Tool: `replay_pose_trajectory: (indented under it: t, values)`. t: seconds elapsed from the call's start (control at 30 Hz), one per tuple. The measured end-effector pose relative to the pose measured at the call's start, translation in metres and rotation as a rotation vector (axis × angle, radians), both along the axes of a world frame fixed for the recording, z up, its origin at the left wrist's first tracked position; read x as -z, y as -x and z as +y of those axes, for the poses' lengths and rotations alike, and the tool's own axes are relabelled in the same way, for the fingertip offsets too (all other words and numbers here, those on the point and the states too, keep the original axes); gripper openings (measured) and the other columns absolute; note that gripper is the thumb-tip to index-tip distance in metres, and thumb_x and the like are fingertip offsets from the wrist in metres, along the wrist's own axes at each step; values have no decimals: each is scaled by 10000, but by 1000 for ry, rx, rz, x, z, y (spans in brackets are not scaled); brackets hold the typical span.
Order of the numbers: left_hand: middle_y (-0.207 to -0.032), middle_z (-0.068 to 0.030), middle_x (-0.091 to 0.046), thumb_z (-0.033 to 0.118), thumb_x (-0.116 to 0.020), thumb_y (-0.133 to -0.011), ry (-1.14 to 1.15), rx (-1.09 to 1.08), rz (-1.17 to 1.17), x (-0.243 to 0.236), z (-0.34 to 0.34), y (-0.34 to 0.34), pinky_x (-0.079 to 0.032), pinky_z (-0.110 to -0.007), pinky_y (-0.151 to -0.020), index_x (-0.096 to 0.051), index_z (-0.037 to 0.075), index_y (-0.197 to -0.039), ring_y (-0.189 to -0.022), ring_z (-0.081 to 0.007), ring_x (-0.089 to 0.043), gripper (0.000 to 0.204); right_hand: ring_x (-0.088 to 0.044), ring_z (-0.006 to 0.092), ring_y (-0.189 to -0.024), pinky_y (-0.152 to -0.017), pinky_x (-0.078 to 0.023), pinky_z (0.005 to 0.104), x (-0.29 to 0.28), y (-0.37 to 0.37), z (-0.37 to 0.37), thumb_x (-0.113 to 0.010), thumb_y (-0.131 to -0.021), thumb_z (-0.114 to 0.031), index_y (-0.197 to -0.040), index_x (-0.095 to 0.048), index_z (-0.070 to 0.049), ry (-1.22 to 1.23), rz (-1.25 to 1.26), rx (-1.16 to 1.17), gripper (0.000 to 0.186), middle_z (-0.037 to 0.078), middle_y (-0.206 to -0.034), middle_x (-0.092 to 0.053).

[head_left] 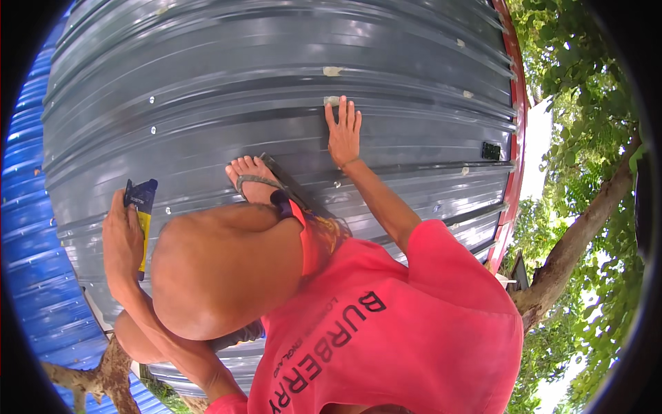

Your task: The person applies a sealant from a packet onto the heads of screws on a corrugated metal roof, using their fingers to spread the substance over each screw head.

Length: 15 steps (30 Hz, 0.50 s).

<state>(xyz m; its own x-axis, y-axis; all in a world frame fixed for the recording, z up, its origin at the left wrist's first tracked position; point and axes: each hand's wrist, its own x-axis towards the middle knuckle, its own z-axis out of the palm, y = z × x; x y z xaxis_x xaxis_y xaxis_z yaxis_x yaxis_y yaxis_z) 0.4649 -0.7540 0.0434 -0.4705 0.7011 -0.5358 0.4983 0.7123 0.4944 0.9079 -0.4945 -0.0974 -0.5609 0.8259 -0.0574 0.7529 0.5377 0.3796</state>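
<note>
My left hand (124,238) is closed around a flat blue-and-yellow packet (142,200), held upright beside my bent knee. The packet's dark top end sticks up past my fingers. My right arm reaches forward, and my right hand (343,141) lies flat with fingers spread on the grey ribbed metal roof (227,131). Its fingertips are at a pale beige patch (332,101) on one rib. A second beige patch (332,71) shows on the rib farther off. My sandalled foot (254,181) rests on the roof between the two hands.
A red edge trim (512,186) bounds the roof at the right, with a small black piece (491,150) close to it. Blue ribbed sheeting (34,262) lies to the left. Tree branches (572,234) and leaves stand beyond the right edge. Several screw heads dot the roof.
</note>
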Motion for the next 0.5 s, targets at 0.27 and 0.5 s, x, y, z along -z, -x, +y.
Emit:
replay_pose_trajectory:
  t: [0.27, 0.5]
  values:
    - [-1009, -311, -640, 107, -428, -1034, -103, 47, 9, 6, 1, -1, -394, -572, -773, -529, 15, -1203, -971, -541, -554, 217, -177, 458, -1509, -1208, -175, 575, -36, -22, 10, -554, -822, 60, -1575, -297, -94, -34, 54, 134, 811, 264, -1652, -115]
    - [-1006, -303, -653, 168, -454, -1040, -215, -76, 147, -33, -3, -3, -420, -561, -788, -564, 24, -1217, -977, -525, -580, 253, -367, 431, -1383, -1149, -288, 544, -58, 68, 36, -519, -824, 45, -1486, -434, -21, 214, 715, 67, 670, 248, -1547, -350]
